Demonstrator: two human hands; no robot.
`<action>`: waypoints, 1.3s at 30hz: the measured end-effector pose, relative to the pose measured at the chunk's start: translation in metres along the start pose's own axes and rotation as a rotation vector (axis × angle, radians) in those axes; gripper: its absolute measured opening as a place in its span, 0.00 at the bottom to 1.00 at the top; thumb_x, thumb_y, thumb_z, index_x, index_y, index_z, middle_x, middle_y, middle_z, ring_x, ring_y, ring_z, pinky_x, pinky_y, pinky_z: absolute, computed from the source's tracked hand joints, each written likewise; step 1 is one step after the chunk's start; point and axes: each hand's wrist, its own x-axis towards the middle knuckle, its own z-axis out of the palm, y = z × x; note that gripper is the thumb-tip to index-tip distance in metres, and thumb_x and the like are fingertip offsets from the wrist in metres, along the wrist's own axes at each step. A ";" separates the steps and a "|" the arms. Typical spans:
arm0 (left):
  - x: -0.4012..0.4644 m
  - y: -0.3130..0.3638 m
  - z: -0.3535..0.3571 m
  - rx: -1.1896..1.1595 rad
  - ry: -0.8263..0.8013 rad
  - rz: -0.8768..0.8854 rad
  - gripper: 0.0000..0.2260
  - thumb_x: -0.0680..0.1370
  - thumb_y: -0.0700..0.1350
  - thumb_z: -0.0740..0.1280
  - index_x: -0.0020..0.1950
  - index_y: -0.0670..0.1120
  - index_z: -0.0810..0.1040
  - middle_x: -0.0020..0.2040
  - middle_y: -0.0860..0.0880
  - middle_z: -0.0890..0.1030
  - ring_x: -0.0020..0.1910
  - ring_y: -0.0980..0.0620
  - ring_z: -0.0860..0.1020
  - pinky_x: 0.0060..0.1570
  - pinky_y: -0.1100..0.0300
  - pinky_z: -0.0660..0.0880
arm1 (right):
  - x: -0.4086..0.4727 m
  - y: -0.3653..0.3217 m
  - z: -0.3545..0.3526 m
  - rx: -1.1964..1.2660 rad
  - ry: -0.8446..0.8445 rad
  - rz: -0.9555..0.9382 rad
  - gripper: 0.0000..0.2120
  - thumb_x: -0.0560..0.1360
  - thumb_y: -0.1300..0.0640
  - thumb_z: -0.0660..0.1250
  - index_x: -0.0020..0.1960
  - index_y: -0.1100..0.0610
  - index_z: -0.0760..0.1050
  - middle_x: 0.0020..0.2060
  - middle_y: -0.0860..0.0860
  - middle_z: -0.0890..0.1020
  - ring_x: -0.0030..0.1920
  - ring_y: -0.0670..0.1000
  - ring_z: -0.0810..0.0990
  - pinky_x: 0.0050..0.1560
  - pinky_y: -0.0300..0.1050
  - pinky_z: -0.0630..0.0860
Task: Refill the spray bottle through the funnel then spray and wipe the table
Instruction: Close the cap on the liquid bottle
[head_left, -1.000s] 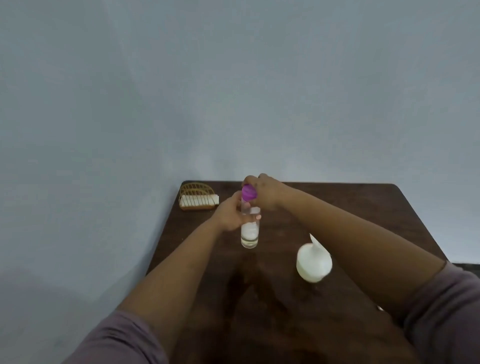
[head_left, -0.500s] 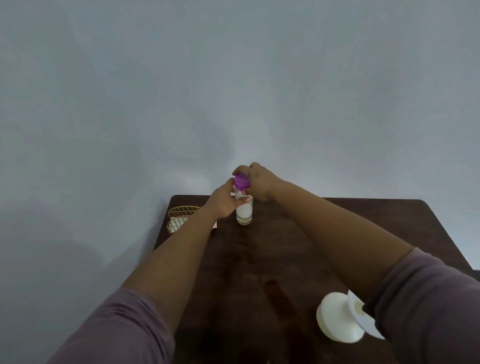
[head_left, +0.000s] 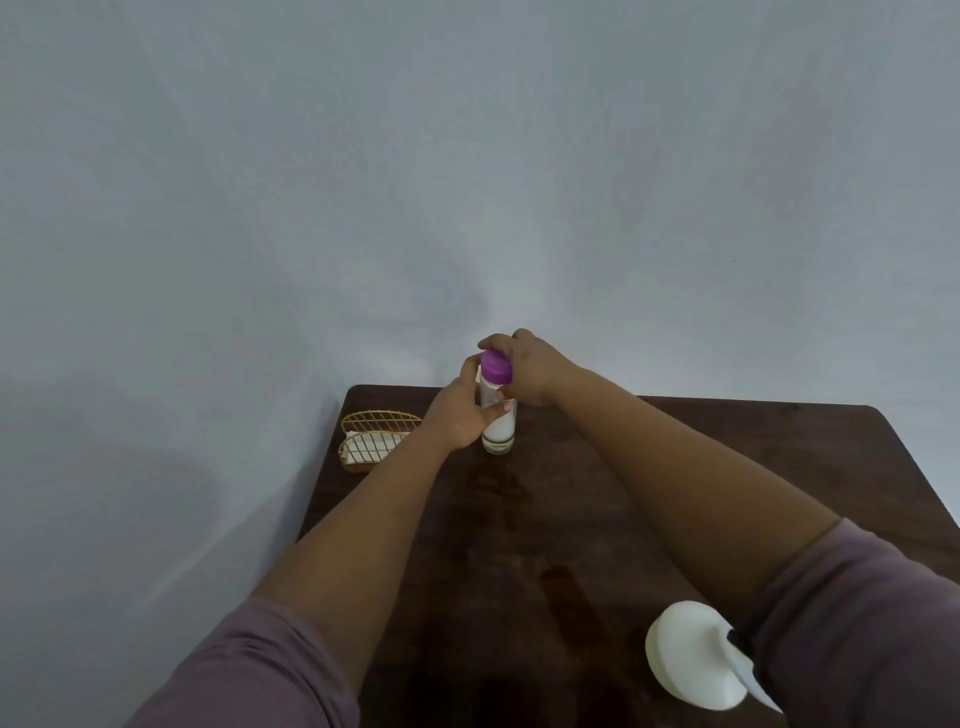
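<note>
the left hand wraps its curled fingers round the middle of a clear bottle, thumb across the front, while the right hand curls over the purple cap on top, fingertips closing on its far rim. the bottle stands upright on the dark wooden table, toward the far edge. its wall is see-through and cylindrical, with a white fill in the lower part and a clear band at the very base; the cap is a smooth, round, bright purple disc. the left fingers cover much of the bottle's upper wall, so the level inside is hard to read.

just left of the grip sits a gold wire rack with curved lattice sides holding something flat and white; the left forearm cuts off its right end. well nearer the person than the grip, to the right, lies a white rounded plastic funnel, its spout partly behind the right mauve sleeve. the tabletop looks matte and streaked with a darker patch in the middle.
</note>
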 end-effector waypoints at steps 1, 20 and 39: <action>-0.001 0.002 0.000 -0.009 0.011 0.004 0.34 0.74 0.49 0.73 0.74 0.50 0.58 0.65 0.47 0.76 0.61 0.45 0.77 0.55 0.58 0.74 | -0.001 0.000 0.001 0.009 -0.001 0.002 0.38 0.71 0.64 0.72 0.75 0.51 0.59 0.62 0.56 0.68 0.63 0.58 0.72 0.61 0.48 0.74; -0.111 0.084 0.052 -0.073 0.499 0.136 0.32 0.74 0.46 0.73 0.73 0.45 0.61 0.69 0.44 0.69 0.69 0.46 0.66 0.62 0.53 0.71 | -0.145 0.008 -0.028 0.018 0.229 0.043 0.38 0.74 0.48 0.68 0.76 0.45 0.49 0.72 0.56 0.57 0.70 0.60 0.61 0.67 0.57 0.68; -0.219 0.096 0.224 -0.125 -0.114 0.009 0.26 0.72 0.51 0.75 0.67 0.46 0.74 0.65 0.48 0.77 0.64 0.46 0.75 0.63 0.48 0.74 | -0.330 0.124 0.040 0.240 0.365 0.392 0.12 0.78 0.55 0.64 0.58 0.59 0.76 0.54 0.56 0.81 0.45 0.49 0.76 0.44 0.40 0.72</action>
